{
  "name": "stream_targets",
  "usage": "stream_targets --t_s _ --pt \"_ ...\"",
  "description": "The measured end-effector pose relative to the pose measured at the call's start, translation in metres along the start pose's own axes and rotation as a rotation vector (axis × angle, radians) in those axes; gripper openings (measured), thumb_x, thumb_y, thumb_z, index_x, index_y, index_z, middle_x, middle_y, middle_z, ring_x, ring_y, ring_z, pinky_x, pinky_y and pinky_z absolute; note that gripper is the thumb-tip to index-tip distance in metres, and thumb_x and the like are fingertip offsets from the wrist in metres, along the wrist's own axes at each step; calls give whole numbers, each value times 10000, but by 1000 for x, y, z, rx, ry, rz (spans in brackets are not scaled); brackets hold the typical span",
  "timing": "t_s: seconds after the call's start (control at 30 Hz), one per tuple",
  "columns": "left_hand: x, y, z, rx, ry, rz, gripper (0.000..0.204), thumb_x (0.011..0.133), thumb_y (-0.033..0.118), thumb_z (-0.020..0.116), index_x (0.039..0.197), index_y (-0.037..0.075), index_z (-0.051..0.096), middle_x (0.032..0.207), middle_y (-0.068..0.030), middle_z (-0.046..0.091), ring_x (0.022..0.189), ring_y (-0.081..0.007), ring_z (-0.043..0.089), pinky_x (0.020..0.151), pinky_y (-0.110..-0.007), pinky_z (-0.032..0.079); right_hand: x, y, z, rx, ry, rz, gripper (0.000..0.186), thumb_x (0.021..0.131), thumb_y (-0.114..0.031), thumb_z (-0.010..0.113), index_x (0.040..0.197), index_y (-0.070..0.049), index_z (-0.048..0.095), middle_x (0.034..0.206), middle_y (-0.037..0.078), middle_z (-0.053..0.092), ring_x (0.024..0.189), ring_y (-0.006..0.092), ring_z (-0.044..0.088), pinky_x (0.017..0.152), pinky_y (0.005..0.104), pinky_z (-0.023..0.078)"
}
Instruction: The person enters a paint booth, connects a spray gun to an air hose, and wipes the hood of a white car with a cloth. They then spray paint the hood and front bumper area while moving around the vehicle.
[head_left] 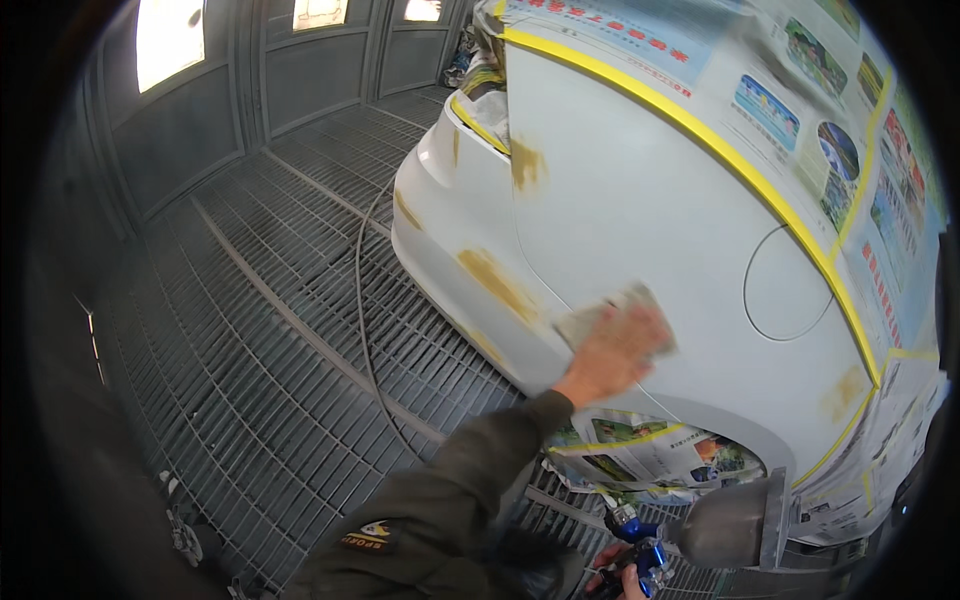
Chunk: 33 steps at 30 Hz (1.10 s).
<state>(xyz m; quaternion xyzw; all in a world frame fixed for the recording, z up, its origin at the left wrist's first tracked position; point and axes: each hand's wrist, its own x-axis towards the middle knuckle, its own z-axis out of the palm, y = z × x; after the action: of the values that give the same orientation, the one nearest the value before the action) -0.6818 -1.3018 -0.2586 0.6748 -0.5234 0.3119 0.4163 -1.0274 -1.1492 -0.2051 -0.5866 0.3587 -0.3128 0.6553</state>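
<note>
Your left hand (612,352) is spread flat, palm down, pressing a grey-tan cloth (600,318) against the white car panel (640,210); the grip is wide, fingers splayed over the cloth, not pinching it. The cloth sits on the rear quarter, just above the wheel arch and left of the round fuel flap (790,285). Your right hand (625,578), at the lower edge, is closed around the handle of a spray gun (700,530) with a blue body and a metal cup, held low and pointed away from the panel. Judgement: the step in hand looks like wiping the panel down, gun on standby. A next move would call for steady, flat pressure and for keeping the cloth off the yellow tape (690,125) and the newspaper masking (850,130) above. Tan patches (495,282) show on the bumper and near the rear lamp; whether they are filler or primer cannot be told. A hose (362,300) trails across the grated floor (250,330). Hidden or unclear: most of the right hand is cut off by the frame edge, so its finger on the trigger cannot be seen; the cloth's underside is hidden by the hand; the wheel is covered by newspaper; the lower left corner is too dark to make out.
</note>
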Motion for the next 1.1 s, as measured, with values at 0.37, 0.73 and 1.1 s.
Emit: stream_targets --t_s 0.37,0.73,1.1 --pt "79 -217 -92 -103 622 -737 657 1059 423 282 1563 12 190 1643 -192 131 1527 -347 82 1211 -509 43 -11 -5 9 -18 -72 182 358 971 -358 624 1136 -40 623 1008 61 676 697 100 616 549 230 456" --pt "-44 4 25 -12 135 154 667 983 398 513 1540 90 317 1618 -173 239 1511 -338 183 1204 -573 46 -21 -1 -27 139 -30 86 544 940 -263 667 1348 33 461 1181 209 615 1030 261 626 673 343 578" --pt "72 232 58 302 -187 935 694 960 487 492 1551 162 329 1630 -12 259 1509 -183 209 1248 -458 106 -53 34 -152 348 87 11 536 946 -249 668 1364 17 463 1193 209 627 1052 275 626 672 349 574"
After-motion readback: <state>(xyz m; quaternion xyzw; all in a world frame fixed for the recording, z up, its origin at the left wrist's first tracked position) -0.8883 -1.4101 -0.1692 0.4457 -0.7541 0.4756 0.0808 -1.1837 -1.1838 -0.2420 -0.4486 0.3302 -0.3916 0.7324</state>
